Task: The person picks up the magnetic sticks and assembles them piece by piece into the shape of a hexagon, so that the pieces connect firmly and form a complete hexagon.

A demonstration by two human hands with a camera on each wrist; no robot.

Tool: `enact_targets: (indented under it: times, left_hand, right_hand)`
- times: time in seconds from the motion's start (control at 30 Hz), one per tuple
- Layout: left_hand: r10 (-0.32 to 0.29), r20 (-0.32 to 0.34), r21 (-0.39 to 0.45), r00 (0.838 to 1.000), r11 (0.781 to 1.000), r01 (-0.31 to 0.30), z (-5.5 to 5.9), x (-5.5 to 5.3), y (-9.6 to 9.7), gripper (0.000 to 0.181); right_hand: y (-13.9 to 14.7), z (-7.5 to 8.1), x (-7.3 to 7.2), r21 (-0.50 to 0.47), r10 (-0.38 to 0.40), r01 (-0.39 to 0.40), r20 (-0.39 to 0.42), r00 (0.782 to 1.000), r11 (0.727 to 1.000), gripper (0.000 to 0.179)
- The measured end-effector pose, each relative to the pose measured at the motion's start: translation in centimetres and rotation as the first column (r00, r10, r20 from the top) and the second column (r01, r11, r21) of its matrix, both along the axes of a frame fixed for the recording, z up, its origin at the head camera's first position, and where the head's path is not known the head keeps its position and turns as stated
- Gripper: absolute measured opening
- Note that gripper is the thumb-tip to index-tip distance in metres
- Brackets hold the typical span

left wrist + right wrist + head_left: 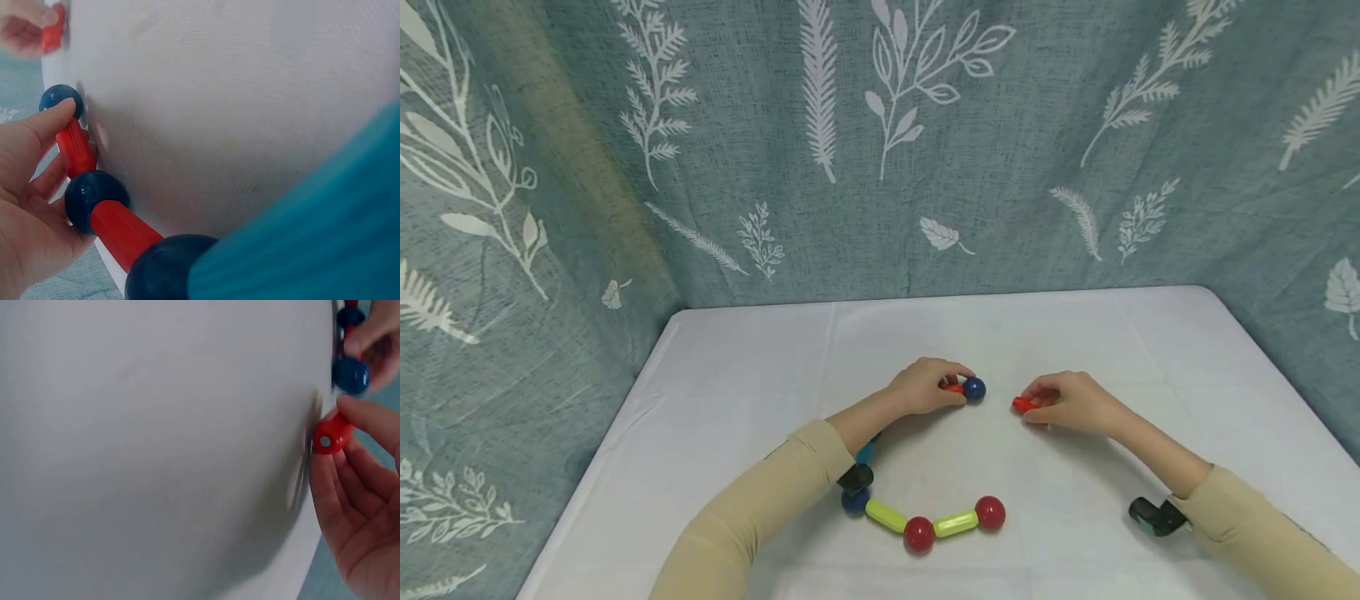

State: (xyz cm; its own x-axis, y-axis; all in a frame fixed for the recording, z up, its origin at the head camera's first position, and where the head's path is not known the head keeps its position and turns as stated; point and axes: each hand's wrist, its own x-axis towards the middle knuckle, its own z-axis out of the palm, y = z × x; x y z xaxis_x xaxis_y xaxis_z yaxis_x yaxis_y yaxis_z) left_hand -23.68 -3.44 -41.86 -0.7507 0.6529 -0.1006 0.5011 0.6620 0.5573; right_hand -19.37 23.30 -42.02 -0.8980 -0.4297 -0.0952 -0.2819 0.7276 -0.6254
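My left hand (928, 386) pinches a red magnetic rod (76, 148) between thumb and fingers. A dark blue ball (974, 389) sits on that rod's right end. In the left wrist view another blue ball (94, 199), a second red rod (125, 232), a third blue ball (164, 272) and a teal rod (312, 231) follow in a chain. A short gap to the right, my right hand (1075, 402) holds a separate red magnetic rod (1025, 405) by thumb and fingertips. Its round end shows a silvery disc in the right wrist view.
Nearer me, partly behind the left forearm, the curve continues with a blue ball (855, 501), a yellow-green rod (887, 516), a red ball (919, 535), another yellow-green rod (956, 524) and a red ball (990, 512). A patterned curtain (865, 233) hangs behind the white table (737, 350).
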Motion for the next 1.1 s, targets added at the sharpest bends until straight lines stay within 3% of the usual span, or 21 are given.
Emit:
enact_targets:
  times: [0.37,0.47,0.53,0.63,0.7,0.83,0.93,1.1]
  left_hand:
    - [0.007,0.015,-0.006,1.0,1.0,-0.007,0.0,0.2,0.1,0.042]
    - [0.006,-0.015,-0.039,1.0,0.999,-0.007,0.4,0.8,0.1,0.045]
    - [-0.008,-0.071,-0.075,0.997,0.997,0.002,0.9,1.7,0.3,0.047]
    - [-0.044,-0.105,-0.124,0.993,0.992,0.031,2.0,4.1,0.6,0.048]
    - [-0.076,-0.064,-0.147,0.995,0.987,0.066,2.5,5.9,0.9,0.049]
    - [-0.126,0.109,-0.238,0.986,0.96,0.149,2.7,9.5,0.9,0.053]
    - [-0.185,0.123,-0.296,0.975,0.931,0.213,2.1,11.2,0.7,0.052]
    - [-0.267,0.003,-0.309,0.964,0.916,0.255,1.2,12.1,0.2,0.042]
  right_hand:
    - [-3.9,-0.3,-0.8,-0.06,-0.002,0.004,0.032,0.999,0.998,0.027]
    - [-4.2,-0.4,-0.9,-0.052,0.002,-0.001,0.01,1.0,0.999,0.029]
    - [-4.4,-0.5,-0.9,-0.055,0.025,-0.027,-0.033,0.999,0.998,0.031]
    - [-4.7,-0.7,-1.1,-0.071,0.08,-0.088,-0.114,0.99,0.994,0.037]
    - [-5.1,-0.9,-1.4,-0.088,0.115,-0.129,-0.151,0.982,0.988,0.042]
    - [-5.9,-1.3,-1.9,-0.093,0.144,-0.161,-0.168,0.975,0.983,0.04]
    - [-6.2,-1.4,-2.2,-0.077,0.122,-0.135,-0.162,0.979,0.988,0.035]
    - [-5.8,-1.0,-2.3,-0.046,-0.01,0.005,-0.112,0.994,0.999,0.034]
